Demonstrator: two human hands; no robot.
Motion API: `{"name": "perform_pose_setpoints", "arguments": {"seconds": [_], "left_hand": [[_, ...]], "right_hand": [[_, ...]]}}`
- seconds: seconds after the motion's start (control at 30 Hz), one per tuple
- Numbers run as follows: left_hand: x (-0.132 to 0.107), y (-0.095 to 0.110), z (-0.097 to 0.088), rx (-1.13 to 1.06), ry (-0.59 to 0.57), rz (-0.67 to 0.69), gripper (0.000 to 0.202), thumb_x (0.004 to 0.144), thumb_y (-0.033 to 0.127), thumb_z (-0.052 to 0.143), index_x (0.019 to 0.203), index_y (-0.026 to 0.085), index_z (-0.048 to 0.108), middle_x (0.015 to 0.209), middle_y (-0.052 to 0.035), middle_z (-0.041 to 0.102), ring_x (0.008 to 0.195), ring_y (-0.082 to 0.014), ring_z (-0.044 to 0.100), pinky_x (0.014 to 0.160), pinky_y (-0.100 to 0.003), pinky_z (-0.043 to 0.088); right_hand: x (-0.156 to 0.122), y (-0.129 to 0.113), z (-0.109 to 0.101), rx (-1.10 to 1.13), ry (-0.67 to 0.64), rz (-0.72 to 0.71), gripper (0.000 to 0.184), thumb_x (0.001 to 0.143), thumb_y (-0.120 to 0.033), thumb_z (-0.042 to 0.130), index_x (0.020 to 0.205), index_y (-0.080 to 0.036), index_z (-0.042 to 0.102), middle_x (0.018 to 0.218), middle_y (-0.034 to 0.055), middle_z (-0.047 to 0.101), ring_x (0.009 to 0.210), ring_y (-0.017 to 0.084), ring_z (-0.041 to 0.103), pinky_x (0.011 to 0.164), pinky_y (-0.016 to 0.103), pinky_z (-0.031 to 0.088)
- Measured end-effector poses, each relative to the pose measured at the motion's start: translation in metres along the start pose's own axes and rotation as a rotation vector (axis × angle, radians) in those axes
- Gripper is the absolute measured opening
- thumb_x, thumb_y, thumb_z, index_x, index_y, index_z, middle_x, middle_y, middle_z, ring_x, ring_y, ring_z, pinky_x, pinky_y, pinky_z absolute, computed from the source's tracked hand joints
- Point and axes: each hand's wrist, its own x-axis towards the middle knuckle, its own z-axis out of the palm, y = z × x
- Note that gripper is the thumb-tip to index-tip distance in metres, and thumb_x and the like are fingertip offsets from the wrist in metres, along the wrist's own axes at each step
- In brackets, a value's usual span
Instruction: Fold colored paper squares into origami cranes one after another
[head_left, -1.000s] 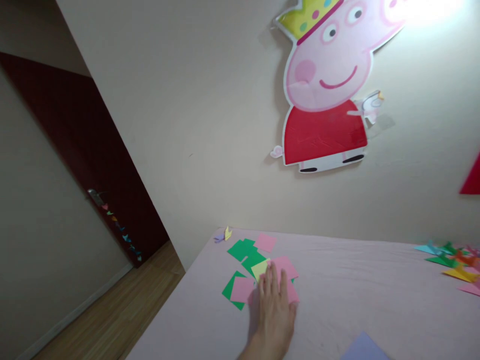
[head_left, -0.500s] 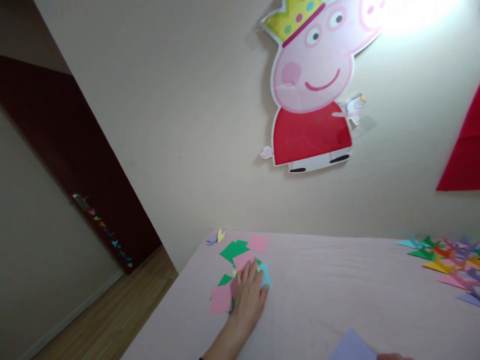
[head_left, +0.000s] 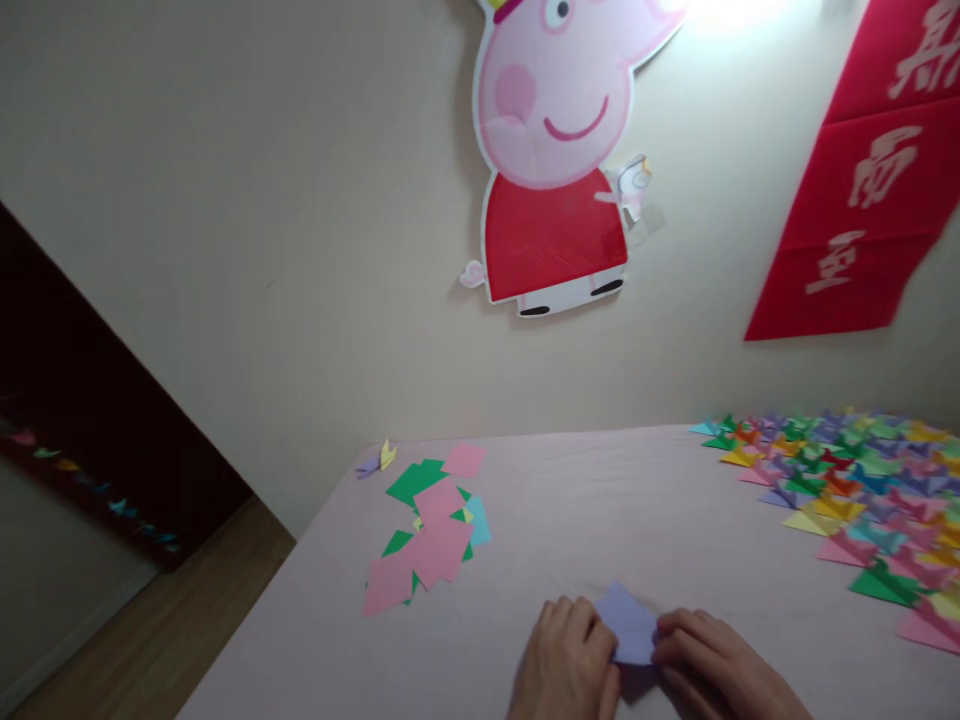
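Note:
Near the front edge of the pale pink table [head_left: 600, 500] lies a lilac paper square [head_left: 628, 622]. My left hand [head_left: 566, 660] presses its fingertips on the paper's left edge, fingers curled. My right hand [head_left: 712, 662] pinches the paper's right edge. A loose heap of pink, green, yellow and blue paper squares [head_left: 429, 530] lies to the left, a hand's length from my left hand.
Several folded paper cranes [head_left: 847, 490] in many colours cover the table's right side. Two small folded pieces [head_left: 379, 460] sit at the far left corner. A cartoon pig cutout [head_left: 559, 160] and a red banner [head_left: 862, 170] hang on the wall. A dark door [head_left: 90, 430] and wooden floor lie left.
My left hand left the heap of paper squares and moved right to the lilac paper. My right hand came into view on that paper. The view swung right and down.

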Motion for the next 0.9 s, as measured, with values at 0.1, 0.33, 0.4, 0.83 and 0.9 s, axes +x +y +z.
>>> {"name": "perform_pose_setpoints", "arguments": {"seconds": [0.1,0.33,0.4,0.83,0.9], "left_hand": [[-0.007,0.0,0.004,-0.033,0.006,-0.082,0.033,0.084,0.017,0.059,0.116,0.021,0.056,0.105,-0.0058,0.062,0.094,-0.0239,0.057,0.085,-0.037,0.046],[-0.018,-0.008,0.02,-0.053,0.037,-0.078,0.059,0.087,0.022,0.055,0.143,0.023,0.038,0.128,-0.0102,0.057,0.111,-0.0291,0.054,0.097,-0.043,0.043],[-0.016,-0.009,0.018,-0.08,0.025,-0.064,0.059,0.087,0.02,0.055,0.143,0.023,0.038,0.128,-0.0097,0.057,0.111,-0.028,0.054,0.096,-0.04,0.045],[-0.024,-0.003,0.053,0.139,0.227,0.06,0.043,0.085,0.037,0.064,0.126,0.026,0.057,0.121,-0.0103,0.063,0.104,-0.0299,0.057,0.085,-0.039,0.046],[-0.023,-0.001,0.066,0.25,0.391,0.13,0.037,0.09,0.042,0.058,0.12,0.022,0.061,0.111,-0.0101,0.067,0.099,-0.0276,0.06,0.086,-0.037,0.045]], "right_hand": [[0.008,-0.006,0.0,0.063,-0.045,0.179,0.027,0.096,-0.033,0.047,0.077,-0.024,0.064,0.08,0.0023,0.068,0.075,0.017,0.065,0.07,0.024,0.053],[0.024,-0.01,0.008,-0.032,0.01,0.372,0.03,0.093,-0.039,0.045,0.07,-0.024,0.058,0.071,0.0001,0.064,0.064,0.016,0.064,0.061,0.024,0.048],[0.023,-0.012,0.009,-0.033,0.024,0.381,0.027,0.092,-0.038,0.045,0.072,-0.025,0.057,0.071,0.0002,0.065,0.064,0.017,0.064,0.06,0.024,0.048],[0.017,-0.001,0.022,-0.035,0.099,0.338,0.021,0.093,-0.037,0.048,0.081,-0.025,0.06,0.075,0.0025,0.067,0.068,0.018,0.064,0.065,0.028,0.05],[0.017,0.001,0.023,-0.046,0.116,0.325,0.02,0.092,-0.035,0.048,0.081,-0.025,0.061,0.075,0.0023,0.067,0.067,0.019,0.063,0.064,0.029,0.05]]}}
